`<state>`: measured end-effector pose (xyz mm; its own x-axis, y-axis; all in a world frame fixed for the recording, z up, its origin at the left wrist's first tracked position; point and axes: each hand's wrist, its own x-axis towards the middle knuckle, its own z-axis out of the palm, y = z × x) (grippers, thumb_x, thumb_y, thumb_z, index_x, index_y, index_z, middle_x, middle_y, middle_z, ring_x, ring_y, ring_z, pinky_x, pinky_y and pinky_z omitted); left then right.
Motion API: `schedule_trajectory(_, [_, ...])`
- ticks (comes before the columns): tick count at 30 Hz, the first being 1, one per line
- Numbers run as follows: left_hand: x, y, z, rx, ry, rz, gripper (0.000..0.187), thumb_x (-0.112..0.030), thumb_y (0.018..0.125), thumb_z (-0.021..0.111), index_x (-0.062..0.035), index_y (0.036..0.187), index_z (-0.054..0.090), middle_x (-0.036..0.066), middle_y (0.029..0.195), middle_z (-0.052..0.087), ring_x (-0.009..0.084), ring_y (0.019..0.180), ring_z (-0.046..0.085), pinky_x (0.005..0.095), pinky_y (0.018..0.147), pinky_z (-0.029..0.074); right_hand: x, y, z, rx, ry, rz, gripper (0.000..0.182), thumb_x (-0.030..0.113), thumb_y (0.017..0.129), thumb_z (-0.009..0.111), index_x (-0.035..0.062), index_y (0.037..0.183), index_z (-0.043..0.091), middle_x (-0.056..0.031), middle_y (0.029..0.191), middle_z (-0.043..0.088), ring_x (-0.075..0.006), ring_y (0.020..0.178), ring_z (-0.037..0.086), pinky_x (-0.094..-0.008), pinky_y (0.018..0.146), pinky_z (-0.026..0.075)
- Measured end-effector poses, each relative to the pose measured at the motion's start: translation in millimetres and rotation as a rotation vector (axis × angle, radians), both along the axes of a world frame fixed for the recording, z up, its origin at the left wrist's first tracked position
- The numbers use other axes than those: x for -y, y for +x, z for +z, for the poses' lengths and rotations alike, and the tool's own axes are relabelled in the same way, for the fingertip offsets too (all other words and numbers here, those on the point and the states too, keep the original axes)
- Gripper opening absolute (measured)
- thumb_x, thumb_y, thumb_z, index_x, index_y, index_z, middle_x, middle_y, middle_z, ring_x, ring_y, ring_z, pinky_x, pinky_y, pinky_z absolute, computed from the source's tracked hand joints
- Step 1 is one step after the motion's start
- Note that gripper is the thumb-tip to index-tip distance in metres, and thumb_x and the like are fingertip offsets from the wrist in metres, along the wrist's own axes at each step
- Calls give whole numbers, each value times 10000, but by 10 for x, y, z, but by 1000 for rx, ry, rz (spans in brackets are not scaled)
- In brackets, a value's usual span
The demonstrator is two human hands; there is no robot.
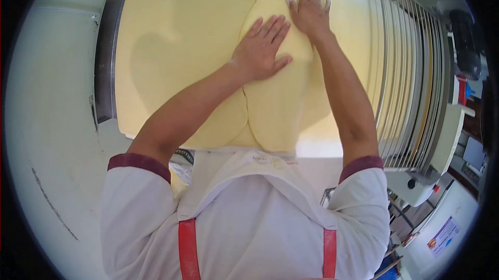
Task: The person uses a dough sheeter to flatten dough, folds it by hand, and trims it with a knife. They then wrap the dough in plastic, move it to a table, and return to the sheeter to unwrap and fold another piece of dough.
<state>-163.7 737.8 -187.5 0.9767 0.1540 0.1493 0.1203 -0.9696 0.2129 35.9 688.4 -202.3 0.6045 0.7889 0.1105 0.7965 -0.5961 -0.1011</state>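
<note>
A wide, pale yellow sheet of dough (182, 46) covers most of the work surface in front of me. Its right part is folded over, and the folded flap (278, 108) overlaps the larger left part along a curved seam. My left hand (261, 49) lies flat near that seam, fingers spread, palm on the dough. Farther up and to the right, my right hand (310, 10) rests on the flap with its fingers stretched out. Neither hand holds anything.
A metal rod grille (403, 72) stands along the right side, above the surface where the dough continues. On the left a steel edge (106, 54) borders the surface beside a pale wall (57, 98). A white machine part (449, 140) is beyond the grille.
</note>
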Motion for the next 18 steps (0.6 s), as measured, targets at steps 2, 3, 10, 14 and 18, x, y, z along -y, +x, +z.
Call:
schedule_trajectory(2, [7, 3, -42, 18, 35, 1, 722, -513, 957, 347, -31, 1481, 229, 141, 1540, 243, 255, 1438, 197, 431, 1178, 113, 139, -60, -74, -49, 83, 29, 637, 422, 976, 360, 43, 1475, 248, -142, 1557, 196, -346, 1439, 154, -559, 1136, 166])
schedule_trajectory(3, [10, -13, -67, 22, 49, -3, 718, -512, 958, 346, -30, 1478, 235, 141, 1539, 246, 257, 1436, 202, 432, 1177, 118, 245, -129, -118, -71, 124, 45, 628, 404, 975, 373, 37, 1471, 252, -152, 1554, 199, -372, 1432, 162, -558, 1132, 175])
schedule_trajectory(10, [67, -165, -115, 59, 98, -34, 657, -451, 974, 350, -16, 1461, 271, 151, 1530, 264, 273, 1423, 238, 435, 1170, 150, 1505, -1438, 4, -222, 205, 159, 600, 266, 953, 457, 43, 1469, 248, -199, 1537, 202, -488, 1385, 180, -576, 1113, 191])
schedule_trajectory(14, [-4, -476, 2, 69, -102, -142, 624, -371, 967, 413, 6, 1448, 283, 175, 1517, 278, 295, 1420, 240, 442, 1167, 151, 2059, -2048, 229, -333, 121, 188, 635, 286, 943, 483, 77, 1487, 232, -184, 1548, 189, -475, 1403, 148, -569, 1127, 161])
schedule_trajectory(18, [-140, -1233, -26, 59, -174, 57, 663, -333, 964, 423, 45, 1462, 204, 221, 1535, 193, 324, 1445, 149, 472, 1170, 95, 2287, -2243, 380, -320, 61, 182, 656, 317, 927, 518, 100, 1487, 255, -150, 1557, 194, -446, 1417, 139, -579, 1131, 139])
